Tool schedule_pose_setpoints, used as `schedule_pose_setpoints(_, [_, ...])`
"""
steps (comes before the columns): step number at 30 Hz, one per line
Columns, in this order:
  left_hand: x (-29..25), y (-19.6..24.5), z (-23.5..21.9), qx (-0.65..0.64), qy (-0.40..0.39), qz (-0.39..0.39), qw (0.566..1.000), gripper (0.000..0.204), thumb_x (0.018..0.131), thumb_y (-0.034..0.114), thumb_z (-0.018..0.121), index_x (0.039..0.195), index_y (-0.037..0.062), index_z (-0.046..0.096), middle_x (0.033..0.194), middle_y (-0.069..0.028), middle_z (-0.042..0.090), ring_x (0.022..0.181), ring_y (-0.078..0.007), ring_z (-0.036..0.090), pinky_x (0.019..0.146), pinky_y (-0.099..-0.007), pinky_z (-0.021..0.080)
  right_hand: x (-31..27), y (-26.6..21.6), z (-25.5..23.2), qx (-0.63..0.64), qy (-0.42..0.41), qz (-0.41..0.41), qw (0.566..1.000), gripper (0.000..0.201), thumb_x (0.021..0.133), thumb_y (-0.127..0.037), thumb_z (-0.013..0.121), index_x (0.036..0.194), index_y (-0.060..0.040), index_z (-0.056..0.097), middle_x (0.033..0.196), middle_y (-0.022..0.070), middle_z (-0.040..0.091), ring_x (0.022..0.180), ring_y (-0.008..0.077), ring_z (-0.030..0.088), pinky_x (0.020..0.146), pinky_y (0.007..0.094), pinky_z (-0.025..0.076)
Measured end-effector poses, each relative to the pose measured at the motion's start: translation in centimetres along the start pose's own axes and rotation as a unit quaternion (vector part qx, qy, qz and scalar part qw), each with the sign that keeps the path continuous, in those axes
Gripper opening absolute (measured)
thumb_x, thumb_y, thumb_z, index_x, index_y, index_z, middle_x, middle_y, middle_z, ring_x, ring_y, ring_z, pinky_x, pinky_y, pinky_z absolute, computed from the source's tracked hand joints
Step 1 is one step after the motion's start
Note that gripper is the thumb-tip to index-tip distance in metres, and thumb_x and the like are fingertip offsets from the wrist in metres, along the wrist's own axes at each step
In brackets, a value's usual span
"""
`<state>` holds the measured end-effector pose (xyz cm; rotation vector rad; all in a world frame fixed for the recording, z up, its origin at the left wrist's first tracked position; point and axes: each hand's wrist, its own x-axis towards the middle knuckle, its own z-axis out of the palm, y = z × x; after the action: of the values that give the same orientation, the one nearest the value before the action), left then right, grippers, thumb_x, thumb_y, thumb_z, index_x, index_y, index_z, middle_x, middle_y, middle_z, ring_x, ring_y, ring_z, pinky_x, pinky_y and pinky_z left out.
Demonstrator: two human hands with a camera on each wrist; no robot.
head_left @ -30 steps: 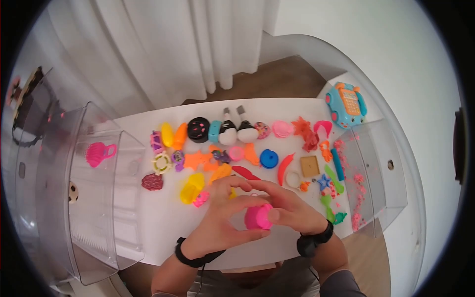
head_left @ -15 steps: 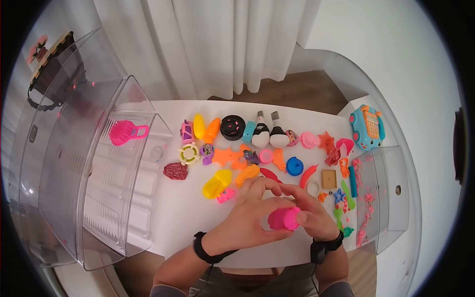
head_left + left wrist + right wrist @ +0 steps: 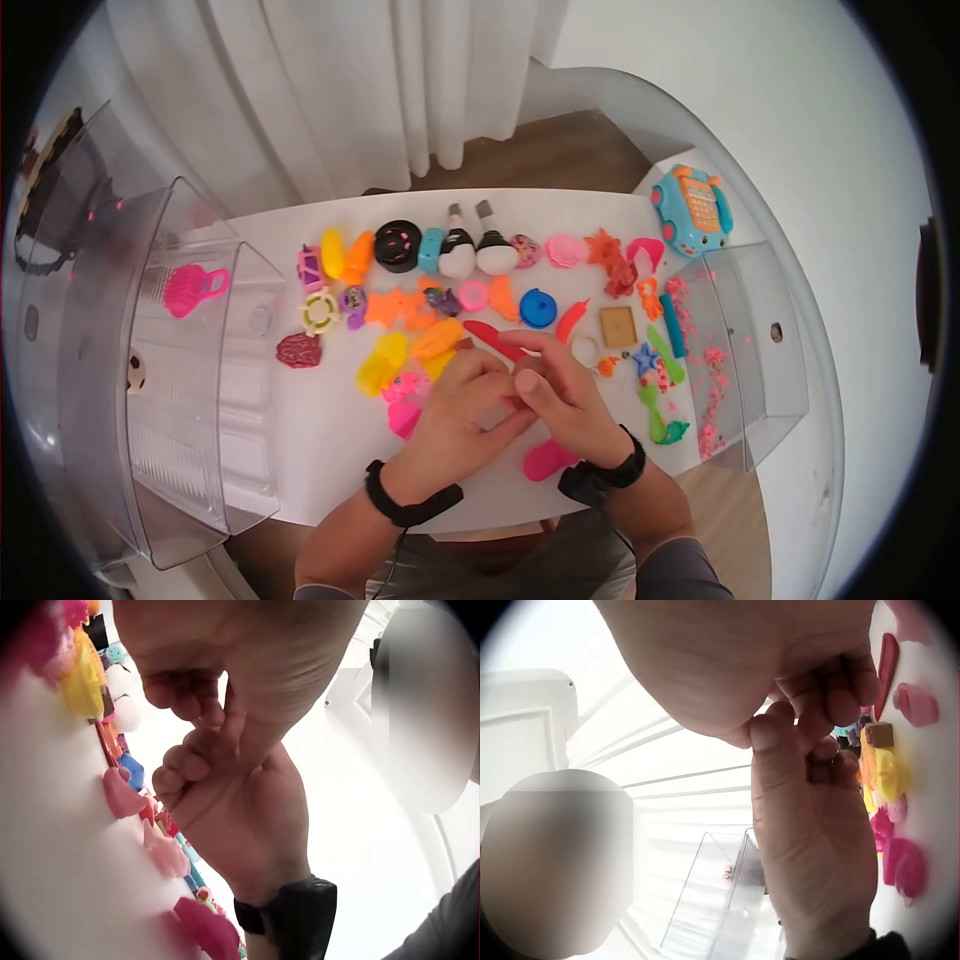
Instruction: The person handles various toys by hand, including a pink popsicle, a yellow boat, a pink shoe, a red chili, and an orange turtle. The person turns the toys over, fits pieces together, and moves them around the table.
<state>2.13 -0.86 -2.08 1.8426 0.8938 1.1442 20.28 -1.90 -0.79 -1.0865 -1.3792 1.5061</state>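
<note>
Wht tbl (image 3: pixel 330 440), wht curtain (image 3: pixel 330 90) + brown flr (image 3: pixel 540 160) behind. Pink pc (image 3: pixel 548 461) on tbl nr R hand (image 3: pixel 568 405), outside grip. Touching L hand (image 3: pixel 455 418); both grips: can't tell if holding.

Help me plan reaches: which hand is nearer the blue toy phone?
Right. The right hand is left of the blue toy phone and closer to the person; the left hand is farther left.
</note>
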Motion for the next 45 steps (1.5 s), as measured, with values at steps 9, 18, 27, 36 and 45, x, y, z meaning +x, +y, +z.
schedule_pose_setpoints(9, [0.1, -0.2, -2.5, -0.214, 0.094, -0.158, 0.959, 0.008, 0.096, 0.007, 0.071, 0.104, 0.0031, 0.07, 0.088, -0.0021, 0.063, 0.086, -0.0125, 0.061, 0.073, -0.0252, 0.047, -0.1, -0.9, -1.9, -0.146, 0.032, -0.066, 0.987, 0.023, 0.106, -0.024, 0.063, 0.115, -0.0032, 0.065, 0.088, 0.0025, 0.06, 0.079, 0.0108, 0.06, 0.073, 0.0271, 0.048])
schedule_pose_setpoints(18, [0.7, -0.6, -6.0, -0.433, 0.278, -0.241, 0.823, 0.014, 0.101, 0.022, 0.058, 0.099, 0.0092, 0.059, 0.075, 0.0015, 0.05, 0.065, -0.0096, 0.044, 0.059, -0.0255, 0.035, -0.6, -1.2, 1.3, -0.443, -0.028, -0.223, 0.868, 0.025, 0.082, -0.014, 0.081, 0.103, -0.0081, 0.069, 0.099, 0.0098, 0.065, 0.09, 0.0296, 0.066, 0.077, 0.0362, 0.054])
schedule_pose_setpoints(27, [0.4, -1.0, -6.4, -0.45, 0.329, -0.205, 0.804, 0.012, 0.101, 0.017, 0.06, 0.102, 0.0056, 0.063, 0.07, 0.0023, 0.052, 0.06, -0.0071, 0.043, 0.053, -0.0247, 0.031, -1.8, -2.2, 4.4, -0.556, -0.092, -0.119, 0.818, 0.037, 0.077, -0.022, 0.085, 0.108, -0.0094, 0.067, 0.101, 0.0085, 0.063, 0.093, 0.0288, 0.064, 0.079, 0.0416, 0.05])
schedule_pose_setpoints(36, [0.7, -0.8, -6.3, -0.444, 0.328, -0.216, 0.805, 0.013, 0.101, 0.018, 0.059, 0.102, 0.0054, 0.063, 0.066, 0.0019, 0.05, 0.057, -0.0075, 0.039, 0.052, -0.0257, 0.028, -6.3, -3.7, -1.0, -0.574, -0.097, -0.092, 0.808, 0.048, 0.071, -0.016, 0.084, 0.115, -0.0094, 0.068, 0.121, 0.0129, 0.057, 0.111, 0.0314, 0.057, 0.09, 0.0408, 0.048])
schedule_pose_setpoints(45, [0.5, -1.7, -6.7, -0.423, 0.313, -0.216, 0.822, 0.013, 0.101, 0.024, 0.059, 0.098, 0.0108, 0.061, 0.065, 0.0047, 0.045, 0.056, -0.0067, 0.036, 0.052, -0.025, 0.028, -4.6, -1.5, -0.2, -0.64, -0.021, -0.155, 0.752, 0.035, 0.073, -0.013, 0.081, 0.106, -0.0093, 0.068, 0.114, 0.0106, 0.059, 0.108, 0.0287, 0.058, 0.088, 0.0402, 0.048])
